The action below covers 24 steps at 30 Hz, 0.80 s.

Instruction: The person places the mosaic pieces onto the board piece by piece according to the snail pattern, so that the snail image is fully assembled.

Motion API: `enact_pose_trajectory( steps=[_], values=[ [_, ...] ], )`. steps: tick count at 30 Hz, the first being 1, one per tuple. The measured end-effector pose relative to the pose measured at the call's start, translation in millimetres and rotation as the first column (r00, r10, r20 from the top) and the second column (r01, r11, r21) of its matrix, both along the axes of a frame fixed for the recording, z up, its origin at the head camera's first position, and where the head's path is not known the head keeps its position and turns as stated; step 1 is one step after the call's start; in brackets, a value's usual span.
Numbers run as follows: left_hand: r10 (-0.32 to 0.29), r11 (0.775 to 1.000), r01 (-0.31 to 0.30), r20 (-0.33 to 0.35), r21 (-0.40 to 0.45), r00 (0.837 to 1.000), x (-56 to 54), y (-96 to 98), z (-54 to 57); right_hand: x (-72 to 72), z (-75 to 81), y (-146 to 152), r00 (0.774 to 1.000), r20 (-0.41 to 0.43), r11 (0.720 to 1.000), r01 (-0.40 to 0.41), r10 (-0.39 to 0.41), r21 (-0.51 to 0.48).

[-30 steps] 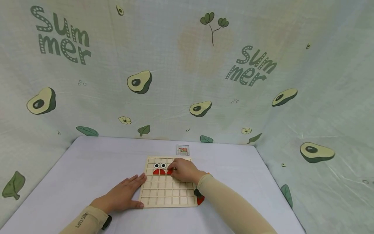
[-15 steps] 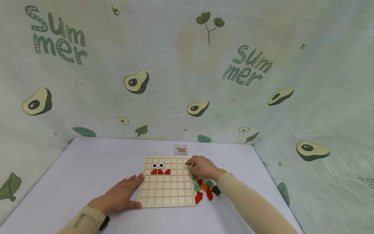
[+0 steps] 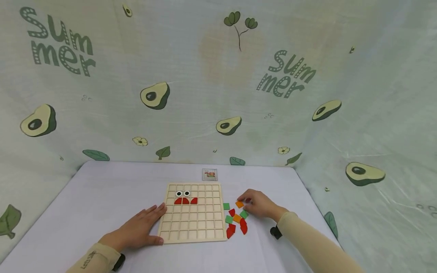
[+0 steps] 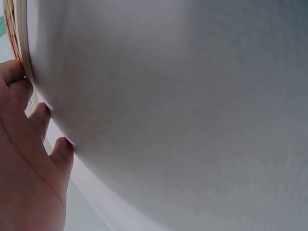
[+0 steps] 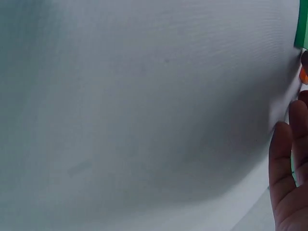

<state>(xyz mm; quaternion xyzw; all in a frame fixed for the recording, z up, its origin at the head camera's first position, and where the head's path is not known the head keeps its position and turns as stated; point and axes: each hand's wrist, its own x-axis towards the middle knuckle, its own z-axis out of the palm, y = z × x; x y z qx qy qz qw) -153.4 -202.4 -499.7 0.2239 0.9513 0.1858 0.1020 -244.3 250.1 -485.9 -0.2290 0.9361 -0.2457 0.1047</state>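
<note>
A wooden grid board (image 3: 191, 226) lies on the white table. Two eye tiles (image 3: 182, 193) sit side by side in its upper left cells, with several red curved tiles (image 3: 186, 201) in the row below. My left hand (image 3: 138, 229) rests along the board's left edge, fingers extended and thumb near the lower corner; the left wrist view shows its fingertips at the rim. Right of the board, my right hand (image 3: 261, 204) has thumb and index finger at either side of an orange tile (image 3: 239, 204), seemingly pinching it. In the right wrist view that orange piece shows only partly.
Loose tiles lie along the board's right side: a green square (image 3: 226, 206), another orange tile (image 3: 237, 218), and several red curved pieces (image 3: 243, 226). A small pattern card (image 3: 209, 174) lies behind the board. A printed cloth (image 3: 191, 94) hangs behind the table.
My right hand has left the board's red tiles, passing over its right edge to the loose tiles, now at an orange one. The third red tile stays in its cell. My left hand keeps its place.
</note>
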Motion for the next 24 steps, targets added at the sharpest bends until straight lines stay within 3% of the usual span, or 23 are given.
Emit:
enact_pose_trajectory(
  steps=[10,17,24],
  values=[
    [0.003,1.0,-0.003,0.013,0.019,1.0,1.6,1.3,4.3,1.9,-8.0,-0.7,0.996,-0.076,0.999,0.036,-0.035,0.024],
    [-0.032,0.999,0.033,-0.02,0.028,0.999,3.1,0.1,4.7,5.4,-8.2,0.2,0.996,-0.074,0.998,0.05,-0.047,0.036],
    [-0.028,0.999,0.029,-0.013,0.041,1.0,2.3,-1.3,2.4,4.0,-8.3,-1.2,0.995,-0.089,0.998,0.056,-0.053,0.035]
  ],
)
